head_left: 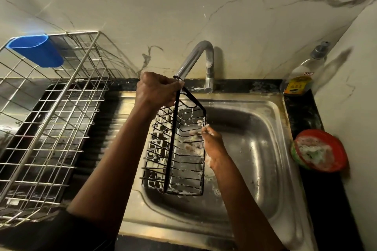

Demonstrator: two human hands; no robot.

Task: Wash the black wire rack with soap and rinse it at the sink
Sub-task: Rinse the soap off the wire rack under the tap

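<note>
The black wire rack (pixel 173 161) hangs upright over the steel sink (pixel 271 149), with white soap foam on its wires. My left hand (pixel 157 89) grips the rack's top handle just under the tap spout (pixel 195 57). My right hand (pixel 212 144), covered in suds, reaches into the rack from its right side; its fingers are inside the wires and blurred. I cannot tell whether they hold a scrubber. No water stream shows from the tap.
A large steel dish-drying rack (pixel 51 120) with a blue plastic cup holder (pixel 38 50) fills the left drainboard. A dish-soap bottle (pixel 302 73) stands at the back right corner. A red soap tub with a foamy scrubber (pixel 320 151) sits on the right counter.
</note>
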